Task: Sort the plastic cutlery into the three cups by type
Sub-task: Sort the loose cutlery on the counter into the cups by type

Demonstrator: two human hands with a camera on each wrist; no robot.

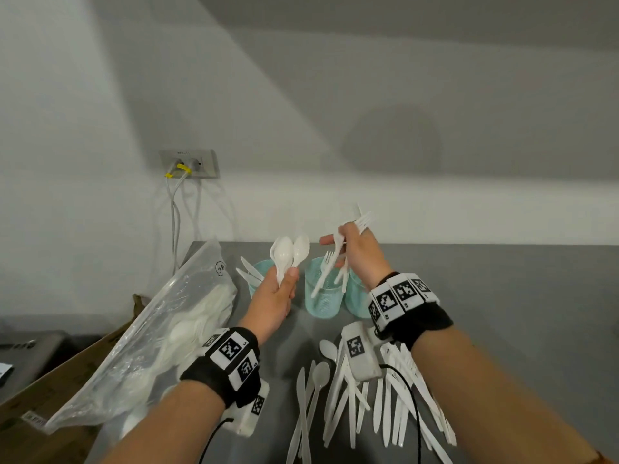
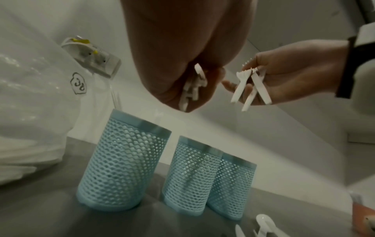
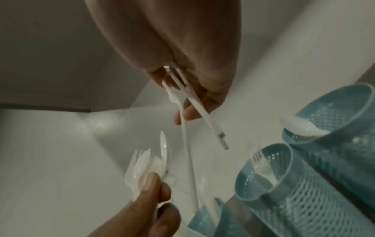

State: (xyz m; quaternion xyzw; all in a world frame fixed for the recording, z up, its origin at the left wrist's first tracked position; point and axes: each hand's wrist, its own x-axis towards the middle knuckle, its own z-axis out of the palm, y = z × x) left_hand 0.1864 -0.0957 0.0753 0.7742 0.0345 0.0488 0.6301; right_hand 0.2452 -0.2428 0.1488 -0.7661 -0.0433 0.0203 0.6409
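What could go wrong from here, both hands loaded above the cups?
1. The right hand holds several forks loosely fanned; one may slip and drop outside the middle cup, or into a neighbour.
2. The left hand grips a bunch of spoons; the right wrist view seems to show fork tines among them, so a mixed drop is possible.

Three teal mesh cups (image 2: pixel 121 163) stand in a row on the bench (image 1: pixel 502 296). Two hands are in view: the left hand (image 1: pixel 273 296) holds at least two white spoons (image 1: pixel 289 252), and the right hand (image 1: pixel 356 252) holds about three forks (image 1: pixel 326 272). One clear plastic bag (image 1: pixel 150 329) lies at the left. The loose pile of cutlery (image 1: pixel 385 406) is too tangled to count.
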